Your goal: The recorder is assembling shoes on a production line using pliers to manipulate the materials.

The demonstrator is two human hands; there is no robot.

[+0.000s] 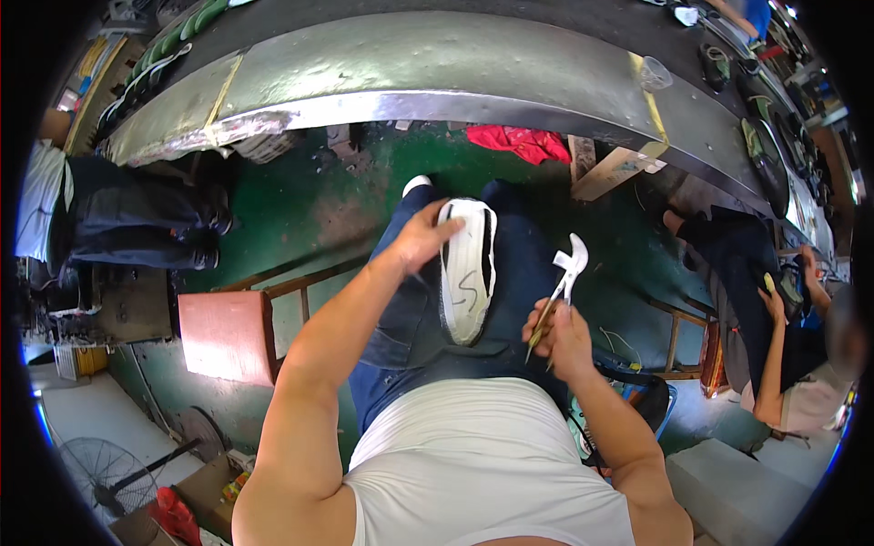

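On my lap lies a shoe upper (465, 314), underside up. Its bottom is white with a dark handwritten mark, and a dark edge shows along its right side near the far end. My left hand (426, 238) grips that far end, thumb laid across the white bottom. To the right of the shoe and apart from it, my right hand (560, 337) is closed round a pair of lasting pincers (570, 262). Their silver hammer-like head points away from me, and slim handle ends stick out below my fingers.
Ahead runs a long metal-edged bench (437, 68) with shoes along both ends. A red cloth (519, 143) lies beneath it. At the left are a pink-padded stool (226, 337), a standing person (137, 209) and a fan (100, 478). Another person (774, 318) sits at the right.
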